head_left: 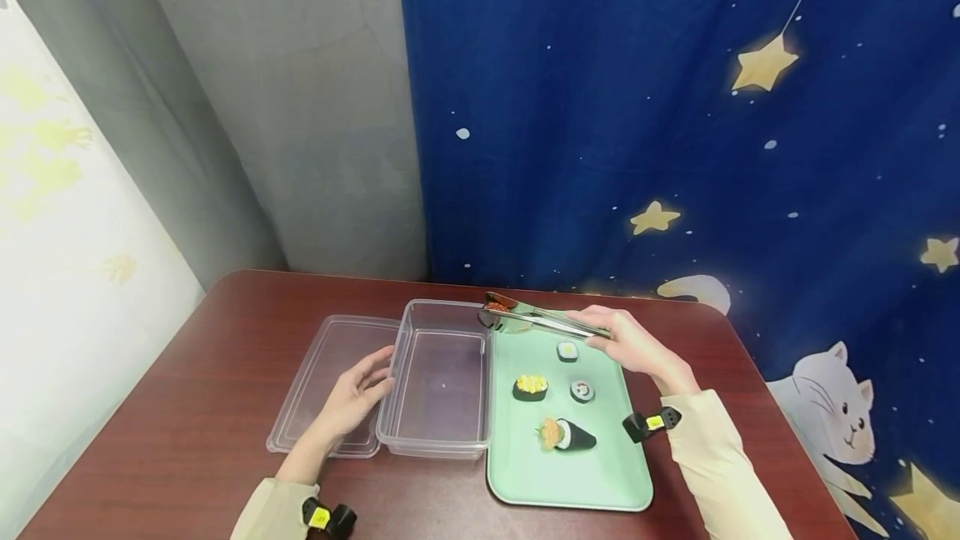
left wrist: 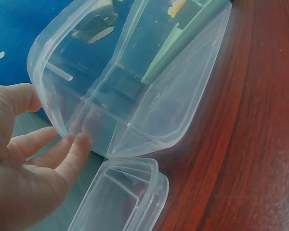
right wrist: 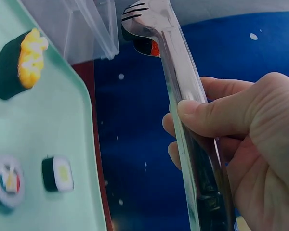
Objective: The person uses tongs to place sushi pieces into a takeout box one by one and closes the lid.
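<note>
My right hand (head_left: 626,336) grips a pair of metal serving tongs (head_left: 551,322) between thumb and fingers. The tongs' tips clasp a dark-wrapped sushi piece with red roe (head_left: 497,304), held up by the right far corner of a clear plastic container (head_left: 442,386); the tongs partly hide it in the right wrist view. With loosely extended fingers, my left hand (head_left: 358,394) touches the container's left side. On the green tray (head_left: 570,482) lie a yellow-topped sushi piece (head_left: 531,387), two small rolls (head_left: 567,351) and a cone-shaped hand roll (head_left: 572,435).
The clear lid (head_left: 322,390) lies left of the container, partly under my left hand. The tray stands against the container's right side. All of it is on a dark red wooden table (head_left: 187,423), with a blue starry curtain (head_left: 570,123) behind.
</note>
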Action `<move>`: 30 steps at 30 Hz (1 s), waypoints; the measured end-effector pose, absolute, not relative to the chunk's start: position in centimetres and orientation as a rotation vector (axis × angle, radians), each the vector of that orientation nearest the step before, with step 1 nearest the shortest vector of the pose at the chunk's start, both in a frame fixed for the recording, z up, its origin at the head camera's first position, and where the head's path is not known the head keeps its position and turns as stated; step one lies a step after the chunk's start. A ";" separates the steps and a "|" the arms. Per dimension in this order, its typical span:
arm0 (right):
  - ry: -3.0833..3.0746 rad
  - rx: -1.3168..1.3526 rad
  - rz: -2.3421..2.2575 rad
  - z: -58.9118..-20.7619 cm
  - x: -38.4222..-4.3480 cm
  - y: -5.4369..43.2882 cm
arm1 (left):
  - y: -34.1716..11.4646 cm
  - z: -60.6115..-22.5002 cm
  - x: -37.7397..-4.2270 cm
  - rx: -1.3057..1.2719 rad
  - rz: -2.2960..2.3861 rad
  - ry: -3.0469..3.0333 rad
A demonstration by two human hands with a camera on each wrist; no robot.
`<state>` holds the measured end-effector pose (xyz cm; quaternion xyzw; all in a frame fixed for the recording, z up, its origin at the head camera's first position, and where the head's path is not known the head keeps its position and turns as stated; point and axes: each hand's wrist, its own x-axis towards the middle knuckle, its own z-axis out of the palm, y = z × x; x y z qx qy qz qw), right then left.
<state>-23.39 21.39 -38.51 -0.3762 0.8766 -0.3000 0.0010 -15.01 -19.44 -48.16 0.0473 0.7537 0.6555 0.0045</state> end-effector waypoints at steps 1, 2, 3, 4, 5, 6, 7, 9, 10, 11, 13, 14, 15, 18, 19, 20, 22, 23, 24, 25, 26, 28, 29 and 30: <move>2.745 -1.186 -0.944 -38.4 -23.5 21.0 | -19.4 -48.1 -15.0 0.147 2.055 2.361; 2.736 -1.188 -0.947 -38.4 -23.6 20.7 | -19.4 -48.1 -15.0 0.147 2.056 2.362; 2.726 -1.194 -0.953 -38.4 -23.7 20.3 | -19.4 -48.1 -14.9 0.142 2.058 2.361; 2.718 -1.197 -0.951 -38.4 -23.8 19.9 | -19.4 -48.1 -14.9 0.138 2.058 2.362; 2.708 -1.205 -0.953 -38.4 -24.0 19.5 | -19.3 -48.1 -14.8 0.135 2.057 2.361; 2.702 -1.210 -0.949 -38.4 -24.1 19.2 | -19.3 -48.0 -14.8 0.132 2.056 2.360; 2.694 -1.216 -0.944 -38.5 -24.3 18.9 | -19.3 -48.1 -14.7 0.132 2.055 2.358; 2.680 -1.238 -0.928 -38.6 -24.5 18.3 | -19.2 -48.1 -14.6 0.133 2.055 2.354; 2.674 -1.246 -0.918 -38.7 -24.7 18.0 | -19.2 -48.1 -14.6 0.139 2.055 2.355; 2.669 -1.253 -0.909 -38.8 -24.8 17.7 | -19.2 -48.1 -14.5 0.141 2.056 2.353; 2.659 -1.265 -0.890 -39.0 -25.0 17.1 | -19.2 -48.1 -14.5 0.146 2.059 2.355; 2.653 -1.274 -0.880 -39.0 -25.1 16.8 | -19.2 -48.1 -14.5 0.148 2.064 2.351; 2.649 -1.286 -0.869 -39.1 -25.3 16.5 | -19.2 -48.1 -14.5 0.151 2.067 2.347; 2.633 -1.311 -0.827 -39.3 -25.8 15.5 | -19.3 -48.0 -14.6 0.152 2.074 2.325; 2.626 -1.315 -0.816 -39.3 -25.9 15.2 | -19.3 -48.0 -14.7 0.152 2.074 2.317; 2.621 -1.323 -0.799 -39.4 -26.1 14.8 | -19.3 -48.0 -14.8 0.153 2.076 2.311; 2.613 -1.321 -0.764 -39.4 -26.3 14.1 | -19.4 -48.0 -14.9 0.148 2.074 2.309; 2.611 -1.318 -0.749 -39.4 -26.4 13.8 | -19.4 -47.9 -15.0 0.145 2.073 2.309; 2.609 -1.316 -0.733 -39.4 -26.5 13.5 | -19.4 -48.0 -15.0 0.144 2.073 2.308; 2.606 -1.309 -0.717 -39.3 -26.5 13.2 | -19.5 -48.0 -15.1 0.146 2.073 2.308; 2.606 -1.310 -0.699 -39.3 -26.6 12.9 | -19.5 -48.0 -15.1 0.146 2.075 2.308; 2.610 -1.314 -0.661 -39.2 -26.6 12.3 | -19.6 -48.0 -15.3 0.150 2.076 2.307; 2.611 -1.313 -0.640 -39.2 -26.7 12.0 | -19.6 -48.1 -15.3 0.152 2.077 2.306; 2.614 -1.312 -0.619 -39.2 -26.7 11.8 | -19.6 -48.1 -15.4 0.153 2.080 2.306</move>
